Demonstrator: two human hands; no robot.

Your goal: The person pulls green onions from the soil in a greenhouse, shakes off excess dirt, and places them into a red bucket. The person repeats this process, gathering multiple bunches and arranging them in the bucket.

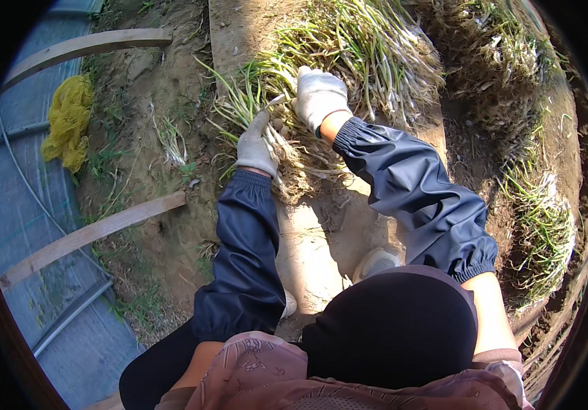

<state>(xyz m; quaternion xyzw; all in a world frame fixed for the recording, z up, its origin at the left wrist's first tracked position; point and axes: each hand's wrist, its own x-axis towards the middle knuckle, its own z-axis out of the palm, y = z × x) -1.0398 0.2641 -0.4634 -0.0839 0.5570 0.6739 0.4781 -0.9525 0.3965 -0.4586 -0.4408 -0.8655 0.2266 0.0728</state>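
Note:
My left hand point(257, 146), in a pale work glove, is closed around a small bunch of scallion-like seedlings point(273, 141). Their green tops fan out to the upper left, and the soil-covered roots point(294, 179) point down toward me. My right hand point(322, 97), gloved too, is curled at the bunch's upper right, over the leaves. A pale narrow strip point(277, 100) shows between my hands; whether it is a leaf or a tie I cannot tell. The right fingers' grip is hidden. Beyond my right hand lies a large heap of the same plants point(376, 56), white stems and roots toward the right.
More plants with earthy roots lie in a row on the right point(540, 230). A few loose seedlings point(171, 138) rest on the soil at left. Wooden bars point(94, 238) jut in beside plastic sheeting point(17, 205), with a yellow mesh bag point(68, 123) there. My shoe point(376, 264) is below.

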